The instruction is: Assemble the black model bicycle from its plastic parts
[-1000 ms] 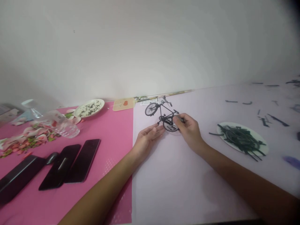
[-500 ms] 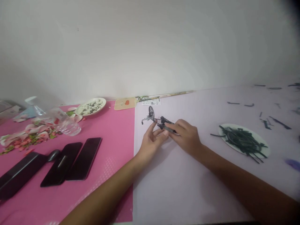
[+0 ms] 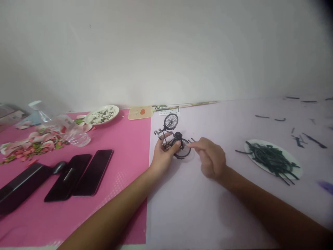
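Note:
A small black model bicycle [image 3: 171, 122] is held up over the white table surface, tilted with its side toward me. My left hand [image 3: 166, 152] grips it by the frame, thumb in front and fingers behind. One spoked wheel points away at the top, and the other is at the lower right, near my left thumb. My right hand [image 3: 212, 156] is at this lower wheel, with its fingers curled in and the index fingertip at the rim. Its thumb tip is partly hidden. Two thin dark prongs show just above that fingertip.
On the right lies a white plate [image 3: 251, 165] heaped with dark plastic parts, with loose pieces [image 3: 314, 140] beyond it. Two phones [image 3: 93, 172], a black case [image 3: 20, 187], a clear bottle [image 3: 78, 138], petals and a plate [image 3: 116, 110] of bits lie on the pink left side.
The bicycle has turned so that its wheels now show side-on. My right hand has shifted right, from the middle of the bicycle to its lower wheel, while my left hand keeps hold.

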The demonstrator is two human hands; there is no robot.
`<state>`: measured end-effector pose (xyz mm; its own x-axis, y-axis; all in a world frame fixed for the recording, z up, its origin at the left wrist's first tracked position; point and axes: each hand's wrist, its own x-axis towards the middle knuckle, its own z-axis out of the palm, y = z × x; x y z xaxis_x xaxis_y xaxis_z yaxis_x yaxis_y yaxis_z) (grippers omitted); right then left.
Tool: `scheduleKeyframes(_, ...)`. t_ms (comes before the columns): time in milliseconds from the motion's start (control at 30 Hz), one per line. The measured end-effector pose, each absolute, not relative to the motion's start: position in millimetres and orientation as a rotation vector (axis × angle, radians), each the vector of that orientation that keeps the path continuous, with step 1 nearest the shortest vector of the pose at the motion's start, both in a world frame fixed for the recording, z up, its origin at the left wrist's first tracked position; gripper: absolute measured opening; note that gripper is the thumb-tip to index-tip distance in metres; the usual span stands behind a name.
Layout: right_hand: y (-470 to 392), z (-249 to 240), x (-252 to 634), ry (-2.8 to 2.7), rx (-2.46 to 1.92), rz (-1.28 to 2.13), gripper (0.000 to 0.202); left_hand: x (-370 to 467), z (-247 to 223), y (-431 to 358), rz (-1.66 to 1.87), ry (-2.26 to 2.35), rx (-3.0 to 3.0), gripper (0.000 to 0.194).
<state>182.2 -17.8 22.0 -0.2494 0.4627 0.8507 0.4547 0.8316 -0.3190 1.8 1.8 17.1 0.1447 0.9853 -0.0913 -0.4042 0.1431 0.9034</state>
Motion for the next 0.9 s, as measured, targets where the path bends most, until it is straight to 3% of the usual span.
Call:
scheduleKeyframes(200, -12, 31, 187, -1.650, -0.977, 0.058, 0.026, 4, 18, 0, 1.174, 0.894, 0.898, 0.066)
scheduleKeyframes(400, -11, 34, 183, -1.583, -0.887, 0.199, 0.012, 2, 20, -1, 1.147, 0.931, 0.971, 0.059)
scheduleKeyframes(900, -16, 24, 182, -1.611, -0.853, 0.362, 0.014, 3, 18, -5, 1.122, 0.873, 1.113, 0.041)
